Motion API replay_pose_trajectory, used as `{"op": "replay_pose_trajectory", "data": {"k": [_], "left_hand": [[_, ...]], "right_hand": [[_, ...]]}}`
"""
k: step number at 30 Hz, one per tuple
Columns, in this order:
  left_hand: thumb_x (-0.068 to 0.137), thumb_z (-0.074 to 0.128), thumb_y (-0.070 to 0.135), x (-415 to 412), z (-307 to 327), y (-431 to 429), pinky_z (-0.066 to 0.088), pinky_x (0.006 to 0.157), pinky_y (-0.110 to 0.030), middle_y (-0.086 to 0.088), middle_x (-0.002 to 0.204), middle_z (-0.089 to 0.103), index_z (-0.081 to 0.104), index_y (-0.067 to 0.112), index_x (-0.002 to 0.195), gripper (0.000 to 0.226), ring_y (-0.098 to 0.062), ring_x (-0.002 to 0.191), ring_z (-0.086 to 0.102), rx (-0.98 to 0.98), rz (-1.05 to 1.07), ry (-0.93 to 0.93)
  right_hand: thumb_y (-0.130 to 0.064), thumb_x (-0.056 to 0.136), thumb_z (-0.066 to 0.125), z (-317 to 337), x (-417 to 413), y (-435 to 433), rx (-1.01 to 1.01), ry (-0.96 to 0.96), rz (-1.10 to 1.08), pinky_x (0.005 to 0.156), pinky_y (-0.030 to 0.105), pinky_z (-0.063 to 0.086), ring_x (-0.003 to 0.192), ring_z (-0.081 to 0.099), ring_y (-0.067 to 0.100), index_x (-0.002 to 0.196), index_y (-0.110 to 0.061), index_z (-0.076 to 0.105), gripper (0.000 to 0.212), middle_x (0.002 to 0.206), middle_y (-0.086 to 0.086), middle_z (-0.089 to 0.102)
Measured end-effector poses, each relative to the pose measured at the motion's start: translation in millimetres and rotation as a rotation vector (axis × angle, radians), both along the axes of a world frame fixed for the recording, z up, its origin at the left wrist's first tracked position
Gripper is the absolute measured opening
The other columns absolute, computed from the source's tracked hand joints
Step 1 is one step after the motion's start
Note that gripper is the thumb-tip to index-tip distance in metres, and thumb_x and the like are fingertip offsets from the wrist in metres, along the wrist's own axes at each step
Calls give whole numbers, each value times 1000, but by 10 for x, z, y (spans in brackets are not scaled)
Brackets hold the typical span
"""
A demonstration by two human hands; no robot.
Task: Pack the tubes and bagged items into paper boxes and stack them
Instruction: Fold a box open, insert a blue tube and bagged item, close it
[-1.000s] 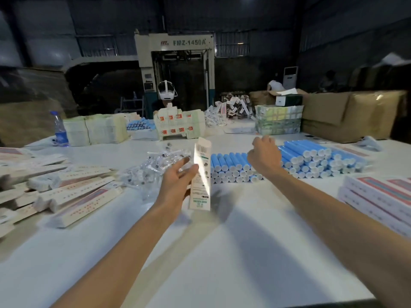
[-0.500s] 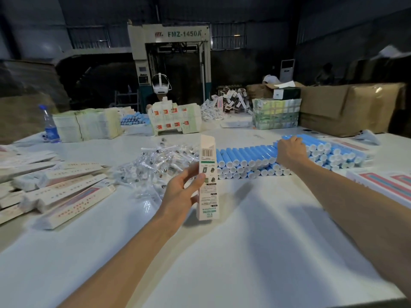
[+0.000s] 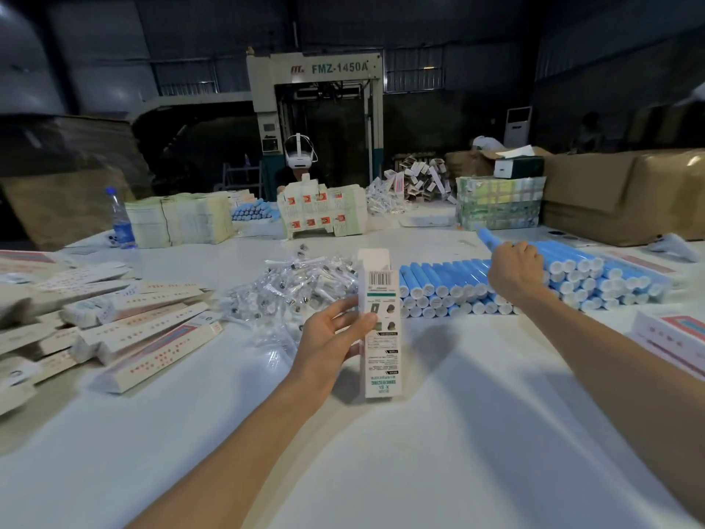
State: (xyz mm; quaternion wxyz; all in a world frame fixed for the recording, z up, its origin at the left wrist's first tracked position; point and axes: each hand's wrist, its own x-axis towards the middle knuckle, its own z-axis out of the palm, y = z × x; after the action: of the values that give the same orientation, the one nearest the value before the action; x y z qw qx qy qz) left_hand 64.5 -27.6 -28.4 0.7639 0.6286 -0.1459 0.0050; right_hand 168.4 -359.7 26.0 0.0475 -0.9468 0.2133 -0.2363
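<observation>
Tabletop: I look down on a flat white tabletop (image 3: 381, 471) that carries everything listed here.
Left hand: my left hand (image 3: 335, 334) clamps a tall white printed paper box (image 3: 379, 322) at mid-height, thumb on the printed face. The box stands upright with its top flap raised; I cannot tell whether its lower end touches the tabletop.
Right hand: my right hand (image 3: 513, 269) is curled round one blue plastic tube (image 3: 486, 236), which slants up and away past the knuckles.
Tube pile: stacked blue white-capped tubes (image 3: 450, 288) lie under that hand, caps towards me.
Bagged items: a heap of small clear plastic bags (image 3: 297, 288) lies left of the pile.
Side stock: long white boxes (image 3: 145, 337) lie loosely heaped at far left.
Far edge: a clear water bottle (image 3: 121, 219), a person in a white headset (image 3: 300, 158) and a beige machine (image 3: 316, 89).
</observation>
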Motion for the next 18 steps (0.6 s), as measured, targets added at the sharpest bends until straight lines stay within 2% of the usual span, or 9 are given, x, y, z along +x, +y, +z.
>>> {"op": "replay_pose_trajectory", "data": {"k": [2, 3, 5, 7, 9, 11, 14, 16, 18], "left_hand": [[93, 81, 8, 22, 12, 41, 65, 79, -34, -9, 116, 80, 67, 20, 130, 41, -26, 107, 78, -2, 18, -20], [92, 81, 7, 24, 21, 58, 65, 79, -35, -8, 117, 80, 67, 20, 130, 42, -26, 107, 78, -9, 19, -23], [92, 81, 8, 13, 45, 88, 66, 85, -42, -8, 119, 80, 65, 17, 135, 47, -28, 110, 77, -9, 11, -25], [91, 82, 12, -2, 58, 105, 65, 89, -45, -7, 120, 79, 64, 17, 137, 49, -27, 111, 77, 12, 8, -31], [91, 82, 14, -25, 60, 109, 65, 84, -39, -6, 118, 80, 64, 18, 136, 48, -25, 111, 77, 10, 2, -36], [91, 82, 16, -51, 63, 106, 64, 80, -35, -6, 115, 80, 64, 18, 134, 47, -25, 110, 77, -9, 4, -34], [93, 81, 16, -59, 53, 124, 65, 85, -39, -8, 117, 80, 65, 18, 135, 45, -26, 111, 77, 2, 0, -47], [94, 81, 17, -60, 47, 139, 65, 87, -40, -8, 118, 79, 65, 18, 135, 44, -27, 112, 76, 16, -1, -57], [93, 81, 21, -60, 49, 148, 64, 86, -38, -7, 118, 79, 65, 18, 134, 44, -26, 113, 76, 31, 5, -65]], "right_hand": [[-8, 104, 56, 211, -116, 221, 462, -198, 215, 73, 43, 49, 94, 60, 37, 111, 6, 64, 18, 98, 18, 64], [-13, 105, 58, 318, -213, 374, 741, -281, 371, 69, 40, 51, 87, 62, 32, 106, 2, 66, 17, 91, 13, 65], [-21, 102, 67, 512, -473, 695, 1205, -409, 696, 81, 34, 61, 90, 68, 24, 106, -3, 69, 18, 99, 12, 72], [-17, 97, 74, 638, -680, 956, 1426, -461, 955, 83, 29, 62, 91, 69, 22, 122, -1, 61, 33, 106, 17, 70], [-9, 92, 77, 701, -799, 1173, 1401, -442, 1067, 84, 31, 62, 94, 75, 24, 133, -9, 45, 52, 110, 17, 69], [-6, 90, 76, 708, -846, 1337, 1242, -379, 1027, 81, 32, 63, 100, 76, 26, 135, -23, 34, 63, 113, 19, 68], [-12, 93, 73, 656, -845, 1449, 1105, -289, 919, 72, 27, 60, 98, 74, 20, 128, -24, 40, 49, 114, 15, 71], [-20, 95, 71, 640, -816, 1446, 1076, -215, 876, 75, 31, 56, 95, 72, 15, 122, -25, 49, 36, 113, 8, 72], [-25, 95, 69, 651, -780, 1426, 990, -146, 846, 78, 33, 51, 99, 67, 17, 116, -25, 53, 26, 113, 5, 68]]}}
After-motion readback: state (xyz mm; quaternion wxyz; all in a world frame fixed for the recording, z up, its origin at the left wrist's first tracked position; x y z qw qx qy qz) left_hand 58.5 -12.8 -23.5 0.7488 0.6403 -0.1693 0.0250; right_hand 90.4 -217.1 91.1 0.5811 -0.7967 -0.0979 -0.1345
